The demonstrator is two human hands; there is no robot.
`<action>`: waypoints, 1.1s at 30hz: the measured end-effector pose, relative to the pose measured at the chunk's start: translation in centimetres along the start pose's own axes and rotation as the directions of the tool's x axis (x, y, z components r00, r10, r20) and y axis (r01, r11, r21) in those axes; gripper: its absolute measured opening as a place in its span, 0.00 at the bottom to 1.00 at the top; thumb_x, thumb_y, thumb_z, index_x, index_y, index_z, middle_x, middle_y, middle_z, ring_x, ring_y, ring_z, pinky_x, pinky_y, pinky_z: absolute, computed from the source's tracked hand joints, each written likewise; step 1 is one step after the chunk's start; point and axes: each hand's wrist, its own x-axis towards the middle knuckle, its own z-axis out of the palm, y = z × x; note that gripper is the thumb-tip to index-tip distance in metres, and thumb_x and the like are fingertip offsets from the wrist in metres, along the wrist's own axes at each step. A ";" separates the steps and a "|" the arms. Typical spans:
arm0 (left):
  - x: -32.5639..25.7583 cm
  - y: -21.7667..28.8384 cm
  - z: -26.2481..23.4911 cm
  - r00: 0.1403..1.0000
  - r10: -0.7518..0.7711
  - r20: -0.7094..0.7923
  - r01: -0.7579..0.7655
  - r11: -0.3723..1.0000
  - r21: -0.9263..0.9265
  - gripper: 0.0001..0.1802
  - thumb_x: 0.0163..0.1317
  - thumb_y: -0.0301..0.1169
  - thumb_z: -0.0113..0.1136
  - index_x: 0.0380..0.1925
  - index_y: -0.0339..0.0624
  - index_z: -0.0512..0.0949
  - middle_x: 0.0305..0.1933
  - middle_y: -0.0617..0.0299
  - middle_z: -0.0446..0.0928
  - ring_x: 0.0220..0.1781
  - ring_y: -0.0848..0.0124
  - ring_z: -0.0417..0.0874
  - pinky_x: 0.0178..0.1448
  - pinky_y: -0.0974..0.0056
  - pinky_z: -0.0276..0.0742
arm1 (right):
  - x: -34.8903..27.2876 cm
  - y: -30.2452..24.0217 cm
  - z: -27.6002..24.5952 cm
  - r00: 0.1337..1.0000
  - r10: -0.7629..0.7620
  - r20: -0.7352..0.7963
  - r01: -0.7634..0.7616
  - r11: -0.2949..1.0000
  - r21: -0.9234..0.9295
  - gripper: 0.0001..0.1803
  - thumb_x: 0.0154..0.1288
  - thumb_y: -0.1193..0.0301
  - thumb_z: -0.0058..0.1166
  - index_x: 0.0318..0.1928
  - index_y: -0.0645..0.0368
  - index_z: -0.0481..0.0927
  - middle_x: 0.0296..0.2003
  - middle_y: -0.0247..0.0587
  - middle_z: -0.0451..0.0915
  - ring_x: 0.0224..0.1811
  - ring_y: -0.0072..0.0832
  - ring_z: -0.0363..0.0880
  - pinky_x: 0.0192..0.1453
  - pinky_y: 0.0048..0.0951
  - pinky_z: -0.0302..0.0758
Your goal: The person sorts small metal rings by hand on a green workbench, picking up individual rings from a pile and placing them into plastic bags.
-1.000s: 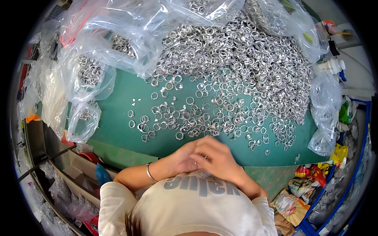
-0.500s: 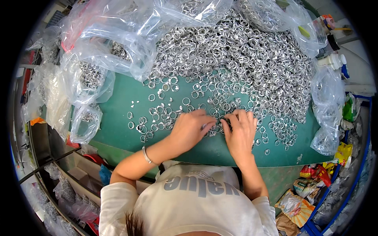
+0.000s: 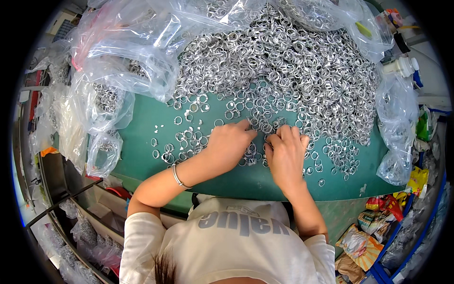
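Hands (image 3: 257, 149) on silver rings (image 3: 283, 71), green table (image 3: 142, 123)

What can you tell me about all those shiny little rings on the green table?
The metal rings are small, silver and shiny, heaped in a big pile across the far side of the green table and thinning to loose ones nearer the person. Both the left hand and the right hand rest on them. Clear plastic bags lie against the pile.
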 end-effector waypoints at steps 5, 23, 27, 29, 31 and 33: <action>-0.8 1.3 0.3 1.000 -0.024 0.003 0.024 0.993 -0.114 0.06 0.52 0.32 0.64 0.29 0.42 0.80 0.27 0.59 0.74 0.24 0.58 0.78 0.25 0.57 0.72 | 0.5 0.3 0.8 0.998 -0.056 -0.019 0.056 0.998 0.001 0.07 0.45 0.75 0.61 0.26 0.61 0.77 0.31 0.39 0.70 0.39 0.35 0.66 0.43 0.37 0.58; 1.7 0.3 0.3 0.972 0.193 0.134 -0.145 0.941 -0.305 0.07 0.50 0.24 0.60 0.31 0.39 0.76 0.30 0.59 0.75 0.34 0.61 0.80 0.30 0.61 0.73 | -2.3 6.3 -1.9 0.862 0.373 0.343 -0.321 -0.121 0.939 0.09 0.66 0.79 0.48 0.46 0.66 0.76 0.29 0.35 0.77 0.31 0.17 0.73 0.41 0.19 0.73; 1.1 -0.6 -0.9 0.941 -0.021 0.338 0.279 0.614 -0.739 0.06 0.52 0.25 0.61 0.29 0.37 0.75 0.30 0.57 0.74 0.31 0.61 0.78 0.36 0.64 0.73 | -3.2 6.9 -1.8 0.885 0.309 0.348 -0.311 -0.161 0.937 0.13 0.68 0.76 0.45 0.49 0.69 0.75 0.26 0.32 0.72 0.28 0.17 0.68 0.38 0.19 0.68; 0.5 0.0 -0.6 0.989 -0.001 0.148 0.084 0.830 -0.551 0.06 0.53 0.25 0.61 0.30 0.37 0.75 0.30 0.58 0.74 0.29 0.63 0.77 0.36 0.65 0.72 | -3.4 6.6 -1.9 0.868 0.333 0.368 -0.355 -0.103 0.929 0.11 0.67 0.75 0.49 0.46 0.67 0.78 0.24 0.28 0.69 0.27 0.14 0.66 0.30 0.17 0.63; 0.0 0.7 -1.0 0.996 0.039 0.078 -0.005 0.919 -0.395 0.06 0.53 0.25 0.61 0.31 0.37 0.76 0.30 0.59 0.74 0.29 0.65 0.76 0.35 0.66 0.72 | -3.3 6.1 -1.5 0.855 0.400 0.330 -0.399 0.101 0.911 0.09 0.66 0.76 0.51 0.44 0.64 0.80 0.23 0.25 0.67 0.24 0.11 0.63 0.27 0.15 0.59; -0.1 1.6 -1.9 0.992 0.048 0.120 -0.003 0.939 -0.345 0.07 0.53 0.25 0.61 0.32 0.37 0.76 0.31 0.60 0.75 0.28 0.67 0.75 0.33 0.66 0.71 | -3.0 5.0 -1.5 0.854 0.428 0.296 -0.416 0.221 0.882 0.07 0.61 0.77 0.57 0.40 0.60 0.82 0.20 0.20 0.60 0.21 0.08 0.54 0.24 0.14 0.51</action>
